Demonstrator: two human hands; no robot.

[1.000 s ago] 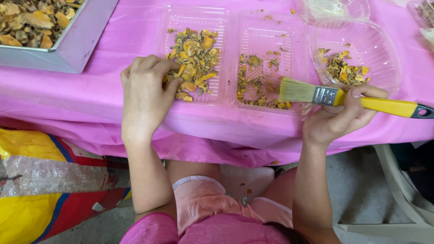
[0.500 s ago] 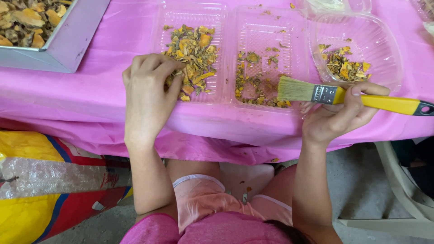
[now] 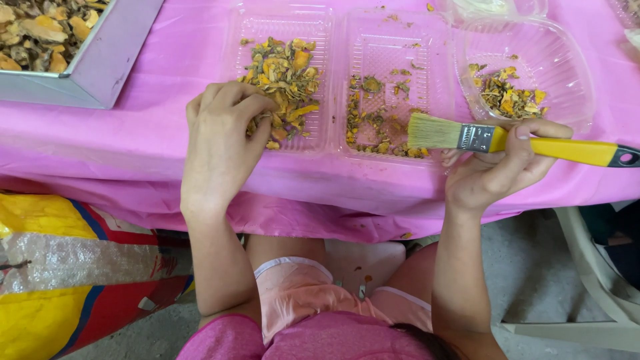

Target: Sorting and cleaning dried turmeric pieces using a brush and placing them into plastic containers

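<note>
My left hand rests palm down on the pink tablecloth, fingertips pinching into a pile of yellow and brown dried pieces in the left half of an opened clear plastic clamshell tray. The tray's right half holds scattered bits. My right hand grips a flat paintbrush with a yellow handle; its pale bristles point left over the tray's lower right corner.
A round clear plastic bowl with a small heap of pieces sits at the right. A grey metal tray full of dried pieces stands at the top left. A yellow and red sack lies on the floor at left; a pale plastic chair leg is at right.
The view has shifted slightly. My left fingers have curled tighter into the pile; the brush stays almost where it was over the tray's corner.
</note>
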